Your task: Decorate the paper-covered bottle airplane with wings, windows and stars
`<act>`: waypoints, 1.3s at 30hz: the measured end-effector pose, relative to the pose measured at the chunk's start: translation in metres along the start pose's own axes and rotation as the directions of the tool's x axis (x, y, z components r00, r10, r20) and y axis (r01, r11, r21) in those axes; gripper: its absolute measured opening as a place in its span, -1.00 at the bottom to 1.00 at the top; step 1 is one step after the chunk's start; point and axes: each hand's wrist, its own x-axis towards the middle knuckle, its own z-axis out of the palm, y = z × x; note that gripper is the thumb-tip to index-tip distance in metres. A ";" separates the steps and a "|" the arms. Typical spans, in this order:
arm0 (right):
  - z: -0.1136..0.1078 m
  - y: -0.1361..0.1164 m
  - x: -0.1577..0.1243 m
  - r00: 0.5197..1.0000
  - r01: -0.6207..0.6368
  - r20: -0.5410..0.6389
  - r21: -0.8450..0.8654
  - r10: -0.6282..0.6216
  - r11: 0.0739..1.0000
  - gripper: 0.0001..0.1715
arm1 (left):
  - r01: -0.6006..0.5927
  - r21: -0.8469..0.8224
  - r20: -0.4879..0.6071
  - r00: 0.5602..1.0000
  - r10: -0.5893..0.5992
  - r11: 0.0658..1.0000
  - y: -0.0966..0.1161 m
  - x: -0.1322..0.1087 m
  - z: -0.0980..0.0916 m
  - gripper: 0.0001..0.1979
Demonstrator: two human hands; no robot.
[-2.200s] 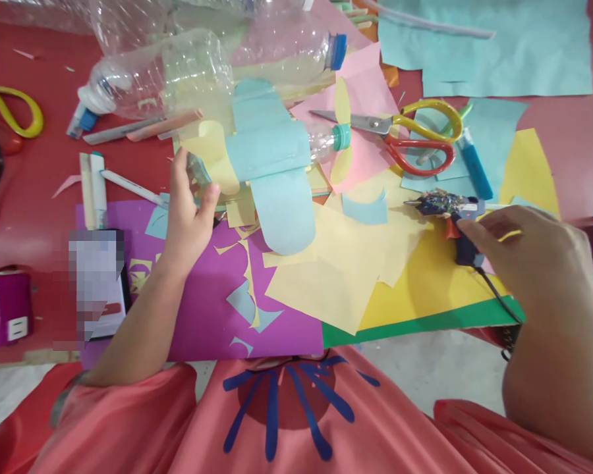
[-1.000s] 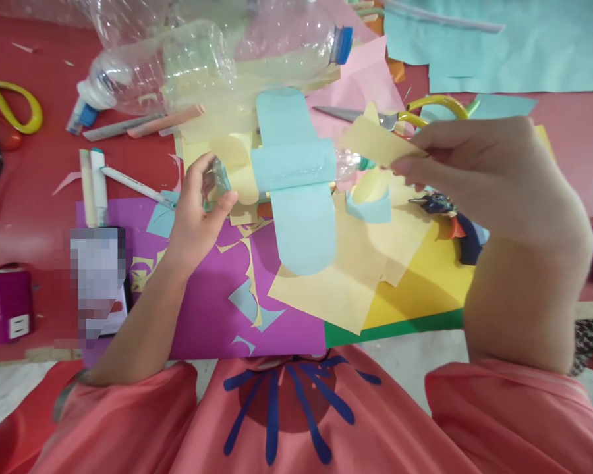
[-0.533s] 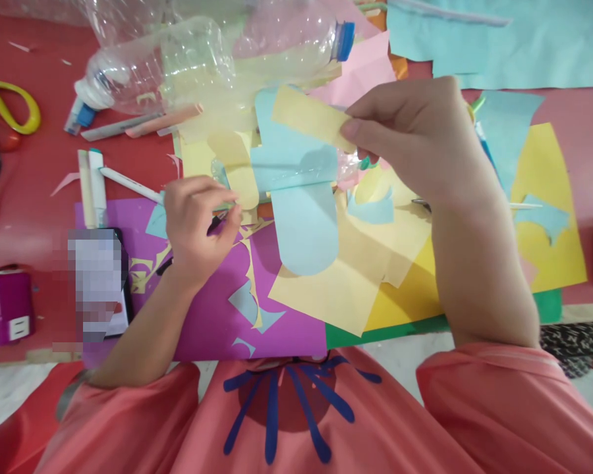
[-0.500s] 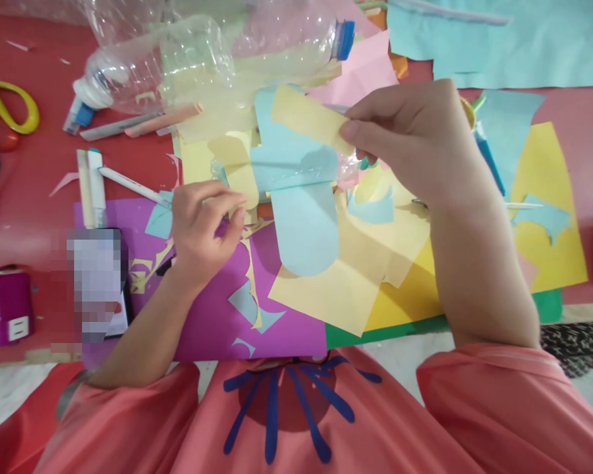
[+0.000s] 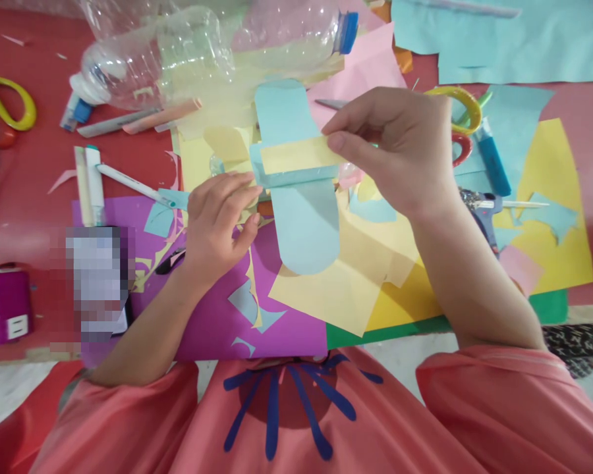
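A small plastic bottle made into a plane, with light blue paper wings (image 5: 301, 224), lies across the paper sheets. My right hand (image 5: 400, 148) pinches the right end of a pale yellow paper strip (image 5: 294, 157) and holds it flat across the blue band on the plane's body. My left hand (image 5: 220, 220) rests at the strip's left end, fingers curled and pressed against the plane's tail side. What its fingertips grip is hidden.
Large clear bottles (image 5: 178, 52) lie at the back. Scissors (image 5: 454, 122), a blue glue stick (image 5: 491, 158) and a glue gun (image 5: 479, 204) lie to the right. Pens (image 5: 128, 185) and a purple sheet (image 5: 212, 309) are on the left, a phone (image 5: 96, 276) beside them.
My right hand brought the yellow strip down from the air onto the plane's blue band. My left hand shifted right to meet the strip's left end.
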 end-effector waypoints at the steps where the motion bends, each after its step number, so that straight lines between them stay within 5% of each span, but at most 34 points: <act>1: 0.001 -0.001 -0.001 1.000 -0.002 0.016 -0.002 0.002 1.000 -0.78 | -0.001 0.001 -0.003 1.000 0.001 1.000 0.001 0.000 0.000 -0.60; 5: 0.002 -0.004 -0.004 0.997 -0.031 0.068 -0.053 0.034 0.998 -0.78 | -0.038 0.059 -0.070 0.997 0.042 0.998 0.005 0.001 0.000 -0.61; 9: 0.002 -0.002 -0.004 0.997 -0.041 0.062 -0.085 0.047 0.996 -0.77 | 0.038 0.105 0.015 0.999 -0.039 0.994 0.005 -0.001 0.000 -0.60; 13: 0.002 0.001 -0.004 0.996 -0.032 0.080 -0.110 0.041 0.993 -0.79 | -0.042 0.109 0.022 0.999 0.039 0.993 0.005 -0.003 0.000 -0.44; 23: 0.000 0.015 -0.004 0.990 0.122 0.095 -0.218 -0.104 0.968 -0.85 | -0.028 0.133 0.119 0.993 0.012 0.991 0.011 -0.004 -0.007 -0.36; 28: -0.003 0.016 -0.005 0.988 0.113 0.132 -0.267 -0.080 0.957 -0.92 | 0.016 0.136 0.162 0.986 -0.038 0.991 0.009 -0.006 -0.006 -0.33; 39: -0.012 0.008 0.002 0.988 0.116 0.136 -0.310 -0.076 0.944 -0.76 | -0.085 0.175 0.092 0.993 0.070 0.981 0.011 -0.004 -0.006 -0.37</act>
